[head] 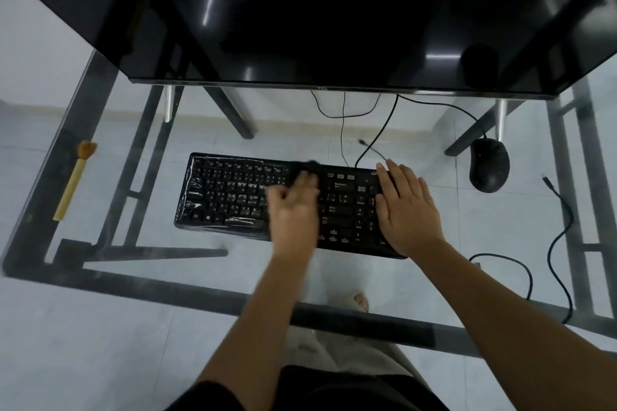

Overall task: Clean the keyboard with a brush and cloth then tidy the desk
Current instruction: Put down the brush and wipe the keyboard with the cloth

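1. Keyboard (233,197) flat on the glass worktop (467,227), dead centre, just in front of the monitor (300,10). Shiny plastic film over the left half, by the look of it.
2. Left hand (293,210) over the middle keys, badly blurred. Fingers (305,178) curled round a dark cloth (310,164), going by a smeary view. Only a scrap of it peeking out past the fingertips.
3. Right hand (405,207) flat on the numpad end, fingers (394,173) straight and slightly spread. Holding nothing, just pinning the board down.
4. Brush (71,183) lying well off to the left on the worktop, clear of both hands, bristles pointing away.
5. Best guess on progress: brushing part likely over, cloth wipe underway somewhere mid-board. No telling the wiped share of the keys from here.
6. Left to do: rest of the wipe, then the whole tidy-up. Plenty to sort there: mouse (489,165) off to the right, loose cable (549,253) snaking down the right side, another loop near the front edge, plus brush and cloth to put away.
7. Possible snag: film on the left half, likely to bunch or lift under the cloth. Lighter pressure there probably wise.
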